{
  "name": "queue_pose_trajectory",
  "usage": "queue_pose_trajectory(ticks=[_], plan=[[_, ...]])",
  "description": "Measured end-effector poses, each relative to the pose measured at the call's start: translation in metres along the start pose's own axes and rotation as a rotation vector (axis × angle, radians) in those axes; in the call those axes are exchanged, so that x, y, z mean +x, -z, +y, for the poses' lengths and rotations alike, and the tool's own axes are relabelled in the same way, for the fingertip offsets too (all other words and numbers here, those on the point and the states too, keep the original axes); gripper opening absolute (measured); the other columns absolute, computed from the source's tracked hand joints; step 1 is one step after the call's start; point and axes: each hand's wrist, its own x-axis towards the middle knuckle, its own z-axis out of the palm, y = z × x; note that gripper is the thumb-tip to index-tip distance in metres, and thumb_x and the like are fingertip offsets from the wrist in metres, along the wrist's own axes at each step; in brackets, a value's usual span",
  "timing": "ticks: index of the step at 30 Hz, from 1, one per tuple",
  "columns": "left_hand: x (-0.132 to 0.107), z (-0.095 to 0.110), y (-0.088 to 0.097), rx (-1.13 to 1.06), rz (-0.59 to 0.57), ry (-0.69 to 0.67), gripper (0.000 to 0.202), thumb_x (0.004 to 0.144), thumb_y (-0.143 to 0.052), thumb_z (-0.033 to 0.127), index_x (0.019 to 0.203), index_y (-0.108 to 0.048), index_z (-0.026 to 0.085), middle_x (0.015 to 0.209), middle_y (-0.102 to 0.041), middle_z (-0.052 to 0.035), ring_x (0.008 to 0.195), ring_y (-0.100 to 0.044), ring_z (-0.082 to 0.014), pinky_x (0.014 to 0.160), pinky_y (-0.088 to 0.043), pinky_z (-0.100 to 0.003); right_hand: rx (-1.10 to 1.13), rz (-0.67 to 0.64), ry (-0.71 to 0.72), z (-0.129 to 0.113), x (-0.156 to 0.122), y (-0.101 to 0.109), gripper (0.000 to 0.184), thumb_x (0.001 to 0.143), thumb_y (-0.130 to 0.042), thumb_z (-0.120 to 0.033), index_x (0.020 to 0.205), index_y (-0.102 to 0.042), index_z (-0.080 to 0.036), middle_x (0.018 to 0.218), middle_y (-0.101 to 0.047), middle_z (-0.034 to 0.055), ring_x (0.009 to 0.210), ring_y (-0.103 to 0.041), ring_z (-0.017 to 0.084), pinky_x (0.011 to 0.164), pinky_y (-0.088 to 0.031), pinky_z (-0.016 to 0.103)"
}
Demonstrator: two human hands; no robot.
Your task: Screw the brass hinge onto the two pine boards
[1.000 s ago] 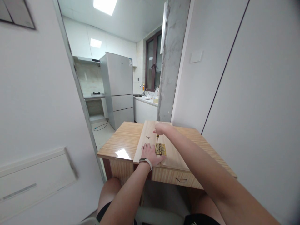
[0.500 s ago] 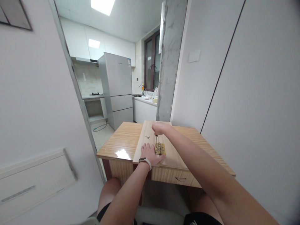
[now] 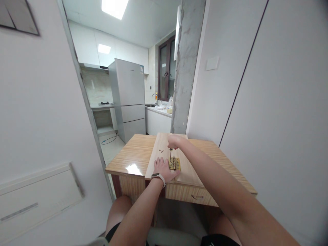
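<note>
A brass-coloured hinge point(image 3: 177, 164) lies across the seam between two pale wooden boards point(image 3: 189, 175) in front of me. My right hand point(image 3: 175, 141) is wrapped round the top of a screwdriver point(image 3: 171, 154), whose thin shaft points down to the hinge's left leaf. Its handle is mostly hidden in my fist, and the tip is too small to make out. My left hand point(image 3: 164, 169) lies with spread fingers on the left board, its thumb reaching along the hinge's near edge. Beyond the left fingertips rest a few small screws point(image 3: 161, 150).
The boards lie on a striped wooden desk point(image 3: 130, 152) with a drawer handle point(image 3: 197, 197) at its front. A white wall point(image 3: 276, 102) rises close on the right. Past the desk stand a grey concrete pillar edge point(image 3: 188, 68) and a silver refrigerator point(image 3: 132, 85).
My right hand has shifted very slightly to the right on the screwdriver. My left hand, the hinge and the screws stay in place, while the view tilts a little.
</note>
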Motion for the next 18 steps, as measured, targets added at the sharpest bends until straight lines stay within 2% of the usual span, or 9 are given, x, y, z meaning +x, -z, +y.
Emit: queue_pose_trajectory(ticks=[4,7,10,13,16,18], plan=[[0.000,0.000,0.001,0.006,-0.008,-0.005,0.100,0.069,-0.037,0.094,0.136,-0.054,0.021,0.156,-0.040,-0.0182,0.148,-0.023,-0.0459,0.121,-0.012,-0.058,-0.029,0.012,0.020,0.000,0.001,0.001,0.022,0.088,-0.070,-0.024,0.097,-0.080,-0.006,0.104,-0.077,0.0194,0.099,-0.071,0.028,0.084,-0.050,0.031],[0.000,-0.001,0.001,0.008,-0.001,-0.014,0.101,0.069,-0.037,0.094,0.136,-0.054,0.020,0.155,-0.041,-0.0191,0.148,-0.025,-0.0459,0.121,-0.013,-0.058,-0.038,0.045,0.045,0.003,0.000,0.002,0.028,0.084,-0.075,-0.023,0.106,-0.078,-0.007,0.111,-0.076,0.0193,0.104,-0.070,0.028,0.085,-0.050,0.030],[0.000,-0.002,0.001,0.018,-0.004,-0.015,0.101,0.070,-0.036,0.094,0.136,-0.054,0.020,0.155,-0.042,-0.0188,0.147,-0.025,-0.0457,0.120,-0.013,-0.058,0.033,0.047,0.081,0.012,-0.001,-0.001,0.032,0.084,-0.076,-0.023,0.114,-0.076,-0.010,0.107,-0.078,0.0149,0.096,-0.073,0.023,0.079,-0.051,0.027],[0.000,-0.003,0.001,0.026,-0.002,-0.005,0.099,0.071,-0.036,0.093,0.136,-0.054,0.021,0.155,-0.042,-0.0182,0.147,-0.025,-0.0456,0.120,-0.013,-0.058,0.178,0.017,0.065,0.018,-0.001,-0.006,0.032,0.090,-0.071,-0.032,0.115,-0.075,-0.012,0.101,-0.079,0.0119,0.085,-0.074,0.020,0.073,-0.053,0.025],[0.001,-0.003,0.001,0.021,-0.002,-0.011,0.100,0.071,-0.035,0.093,0.137,-0.055,0.020,0.155,-0.041,-0.0189,0.147,-0.026,-0.0459,0.120,-0.013,-0.057,0.144,0.070,-0.018,0.016,0.001,-0.009,0.046,0.097,-0.061,-0.047,0.114,-0.076,-0.007,0.102,-0.078,0.0185,0.094,-0.075,0.025,0.079,-0.054,0.029],[0.001,-0.003,0.001,0.016,-0.002,-0.017,0.102,0.070,-0.035,0.094,0.137,-0.054,0.020,0.154,-0.042,-0.0190,0.146,-0.026,-0.0460,0.120,-0.014,-0.057,0.043,0.115,-0.041,0.012,0.003,-0.009,0.051,0.100,-0.055,-0.048,0.118,-0.075,-0.005,0.108,-0.076,0.0232,0.106,-0.072,0.030,0.086,-0.054,0.032]])
